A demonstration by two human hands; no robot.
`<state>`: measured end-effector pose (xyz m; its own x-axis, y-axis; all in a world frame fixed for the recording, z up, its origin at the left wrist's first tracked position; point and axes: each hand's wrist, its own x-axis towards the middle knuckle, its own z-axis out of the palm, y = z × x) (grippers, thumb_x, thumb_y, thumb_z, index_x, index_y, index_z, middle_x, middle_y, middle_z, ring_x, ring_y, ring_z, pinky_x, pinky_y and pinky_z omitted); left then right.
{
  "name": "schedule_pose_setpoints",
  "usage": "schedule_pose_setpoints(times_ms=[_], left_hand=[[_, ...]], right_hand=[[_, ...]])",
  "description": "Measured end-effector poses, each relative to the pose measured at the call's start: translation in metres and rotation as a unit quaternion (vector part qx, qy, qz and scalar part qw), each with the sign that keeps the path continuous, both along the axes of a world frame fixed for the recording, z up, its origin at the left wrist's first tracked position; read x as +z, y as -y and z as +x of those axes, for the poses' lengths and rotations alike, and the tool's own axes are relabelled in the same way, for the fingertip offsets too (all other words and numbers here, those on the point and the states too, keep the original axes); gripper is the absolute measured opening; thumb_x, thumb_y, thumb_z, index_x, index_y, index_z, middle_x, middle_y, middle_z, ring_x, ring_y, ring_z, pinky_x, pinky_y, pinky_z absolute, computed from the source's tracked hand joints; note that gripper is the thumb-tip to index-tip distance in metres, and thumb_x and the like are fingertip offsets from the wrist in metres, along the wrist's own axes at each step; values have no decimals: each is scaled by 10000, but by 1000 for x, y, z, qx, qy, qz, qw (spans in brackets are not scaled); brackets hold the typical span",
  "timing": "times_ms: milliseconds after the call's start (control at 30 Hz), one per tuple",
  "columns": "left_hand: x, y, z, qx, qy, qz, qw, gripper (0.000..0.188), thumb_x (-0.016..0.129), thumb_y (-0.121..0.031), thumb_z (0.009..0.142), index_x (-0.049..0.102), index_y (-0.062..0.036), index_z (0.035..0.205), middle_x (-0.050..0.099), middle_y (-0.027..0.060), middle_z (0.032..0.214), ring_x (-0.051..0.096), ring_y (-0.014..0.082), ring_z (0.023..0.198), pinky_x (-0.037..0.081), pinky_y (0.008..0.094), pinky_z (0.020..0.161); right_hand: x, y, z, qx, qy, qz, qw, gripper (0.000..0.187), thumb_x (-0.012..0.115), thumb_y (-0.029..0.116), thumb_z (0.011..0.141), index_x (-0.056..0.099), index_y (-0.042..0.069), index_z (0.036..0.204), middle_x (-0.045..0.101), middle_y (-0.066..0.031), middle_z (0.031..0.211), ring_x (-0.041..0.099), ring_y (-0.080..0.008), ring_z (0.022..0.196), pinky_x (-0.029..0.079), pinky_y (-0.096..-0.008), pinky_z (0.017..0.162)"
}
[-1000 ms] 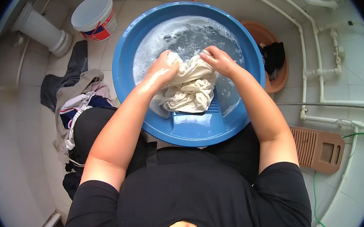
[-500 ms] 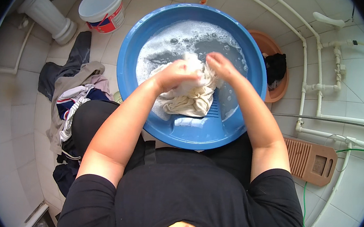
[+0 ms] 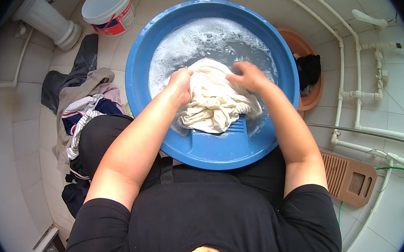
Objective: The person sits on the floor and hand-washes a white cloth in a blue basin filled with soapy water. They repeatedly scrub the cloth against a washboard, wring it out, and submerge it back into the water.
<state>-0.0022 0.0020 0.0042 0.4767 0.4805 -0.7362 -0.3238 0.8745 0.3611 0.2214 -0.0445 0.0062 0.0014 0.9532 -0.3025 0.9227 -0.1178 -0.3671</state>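
Note:
A wet cream-white cloth lies bunched on the ribbed washboard part of a large blue basin that holds soapy, foamy water. My left hand grips the cloth's left side. Gripping the cloth's upper right edge is my right hand. Both hands press the cloth down against the ribs near the basin's near rim.
A heap of dark and striped clothes lies on the tiled floor at left. A white lidded bucket and a white pedestal stand at the back left. An orange basin with dark cloth, white pipes and a brown washboard are at right.
Both hands have shifted with the cloth, bunching it and pushing it back up the ribs away from me; the view has tilted slightly.

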Motion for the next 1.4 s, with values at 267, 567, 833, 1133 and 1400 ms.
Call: schedule_pose_setpoints(times_ms=[267,567,833,1133,1400], left_hand=[[-11,1,5,126,16,49,991,401,310,-256,927,417,4,1212,533,205,1146,523,333,1081,438,459,916],[2,9,2,8,127,115,985,286,382,-320,927,529,-88,1003,576,83,981,559,217,900,467,358,788],[10,27,20,37,-33,86,995,350,320,-336,938,546,-77,1007,588,104,986,582,234,876,481,372,749],[5,16,10,-21,60,27,998,541,472,-517,850,504,-74,1159,553,127,1128,571,250,987,471,413,841],[-1,-10,-4,252,121,113,954,372,438,-71,897,277,-100,1231,437,178,1200,517,333,1038,454,500,878]], right_hand=[[-36,-2,-40,-111,-142,224,958,454,710,282,656,595,-8,987,480,-159,1201,491,-317,1081,384,-338,952],[59,31,-145,118,-217,370,895,175,648,222,661,530,93,656,532,-97,724,568,-287,714,469,-387,598],[15,-1,-108,-173,-171,337,910,279,562,249,802,572,45,613,589,-162,702,561,-345,641,455,-420,590],[29,-12,-111,-133,-165,321,923,285,573,262,810,531,47,628,557,-144,657,544,-328,618,436,-387,572],[-6,-9,-20,-129,-222,-23,966,534,597,520,764,621,26,964,627,-146,933,591,-250,865,457,-329,756]])
